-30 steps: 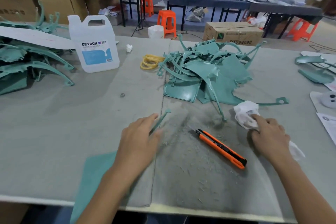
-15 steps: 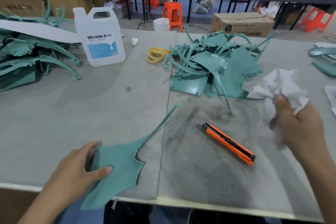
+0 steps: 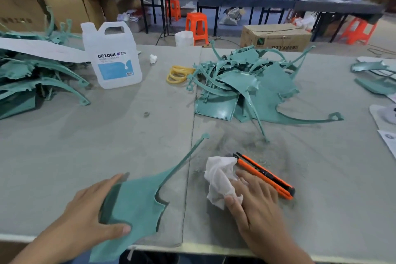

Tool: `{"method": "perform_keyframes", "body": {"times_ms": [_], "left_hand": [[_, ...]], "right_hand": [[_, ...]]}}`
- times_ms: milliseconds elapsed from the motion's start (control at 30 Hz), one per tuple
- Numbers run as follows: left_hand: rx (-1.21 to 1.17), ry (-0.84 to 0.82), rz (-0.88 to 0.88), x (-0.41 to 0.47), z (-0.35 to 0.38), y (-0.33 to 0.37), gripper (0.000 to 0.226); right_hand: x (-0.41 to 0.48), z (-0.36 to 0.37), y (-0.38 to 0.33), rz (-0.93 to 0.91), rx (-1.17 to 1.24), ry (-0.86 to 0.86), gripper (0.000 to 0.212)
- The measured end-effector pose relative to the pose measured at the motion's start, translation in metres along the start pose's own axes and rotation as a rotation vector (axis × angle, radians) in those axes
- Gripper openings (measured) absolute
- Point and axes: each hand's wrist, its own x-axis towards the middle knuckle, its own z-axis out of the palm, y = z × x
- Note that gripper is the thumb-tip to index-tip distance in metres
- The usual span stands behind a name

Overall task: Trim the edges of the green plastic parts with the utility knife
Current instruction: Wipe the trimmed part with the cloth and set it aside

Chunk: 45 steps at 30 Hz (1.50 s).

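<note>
My left hand (image 3: 90, 216) grips a flat green plastic part (image 3: 137, 206) at the table's front edge; its thin arm reaches up toward the table's middle. My right hand (image 3: 259, 206) presses a crumpled white cloth (image 3: 220, 176) on the grey mat. The orange utility knife (image 3: 265, 176) lies just beside that hand, touching the cloth, held by no one. A pile of green parts (image 3: 246, 90) sits behind it in the centre.
A white DEXCON jug (image 3: 112, 55) stands at the back left, beside another heap of green parts (image 3: 32, 79). Yellow rings (image 3: 179, 74) lie near the centre pile. More green parts (image 3: 375, 75) and papers lie at the right edge. Shavings litter the mat.
My right hand has come down from the air with the cloth and now presses it on the mat next to the knife. The left hand keeps hold of the green part.
</note>
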Motion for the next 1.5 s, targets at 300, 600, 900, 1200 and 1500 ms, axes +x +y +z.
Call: {"method": "perform_keyframes", "body": {"times_ms": [300,600,900,1200,1500], "left_hand": [[-0.834,0.284,-0.124,-0.003,0.011,0.022,0.096],[-1.613,0.165,-0.288,0.008,0.037,0.053,0.036],[-1.984,-0.031,-0.194,0.01,0.037,0.099,0.042],[-1.969,-0.202,-0.206,-0.002,0.049,0.144,0.093],[-1.904,0.152,-0.019,-0.005,0.059,0.161,0.048]], "right_hand": [[-0.009,-0.007,-0.023,0.06,-0.143,-0.132,0.06],[0.003,0.008,-0.027,-0.066,-0.173,0.092,0.031],[0.021,-0.007,-0.044,-0.013,0.32,0.199,0.058],[0.018,0.02,-0.119,-0.209,0.525,0.076,0.057],[0.032,0.024,-0.132,-0.296,0.449,0.29,0.025]]}}
